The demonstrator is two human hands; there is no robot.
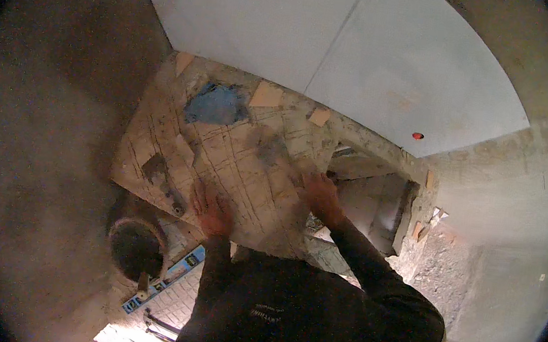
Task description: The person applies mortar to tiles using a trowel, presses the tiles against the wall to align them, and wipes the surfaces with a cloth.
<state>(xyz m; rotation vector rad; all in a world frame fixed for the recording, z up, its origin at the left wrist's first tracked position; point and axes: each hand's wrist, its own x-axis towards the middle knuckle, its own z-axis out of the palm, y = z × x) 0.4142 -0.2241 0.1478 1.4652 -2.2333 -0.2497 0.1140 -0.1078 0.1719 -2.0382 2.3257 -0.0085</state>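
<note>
My left hand rests with fingers spread on a beige-grey slab scored with crossing dark lines. Close to it, on the slab's left part, lies a small trowel with a dark blade. My right hand is at the slab's right side, beside a rectangular opening. Blur around its fingertips hides whether anything is in them. Farther back, a rough blue patch shows on the slab, with a flat tan piece next to it.
A large pale panel with a red round spot borders the slab's far side. At lower left are a round bucket and a blue spirit level. Another tan piece lies near the panel. Walls rise left and right.
</note>
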